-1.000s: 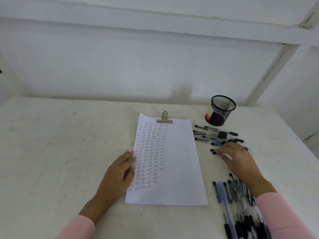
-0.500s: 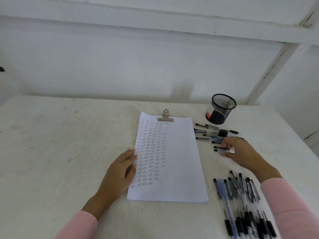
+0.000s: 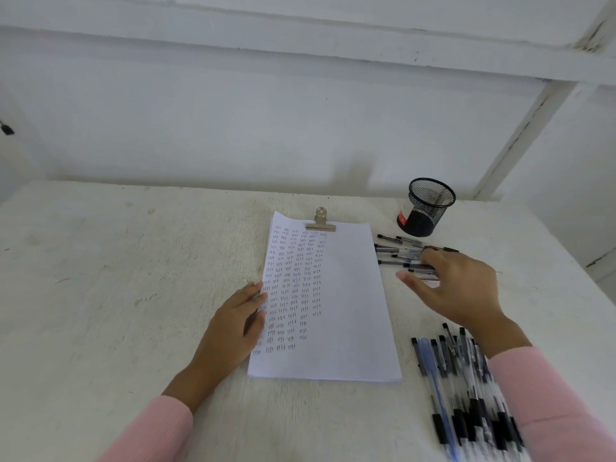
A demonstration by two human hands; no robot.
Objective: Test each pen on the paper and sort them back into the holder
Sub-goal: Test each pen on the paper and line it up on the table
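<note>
A white sheet of paper [image 3: 346, 311], covered on its left half with rows of small pen marks, lies under a metal clip [image 3: 320, 222]. My left hand [image 3: 233, 331] rests flat on the sheet's left edge, holding nothing. A black mesh holder [image 3: 430, 205] stands at the back right, apparently with no pens in it. Several pens [image 3: 396, 250] lie in a row in front of it. My right hand [image 3: 456, 288] is at the near end of that row, blurred, thumb and fingers around two pens [image 3: 421, 272].
A large pile of black and blue pens [image 3: 466, 391] lies at the near right, partly under my right sleeve. The rough white table [image 3: 116, 278] meets a white wall at the back. A slanted white beam stands behind the holder.
My right hand has moved away from me toward the row of pens near the holder, and the two pens at its fingertips have moved with it. My left hand has stayed on the paper.
</note>
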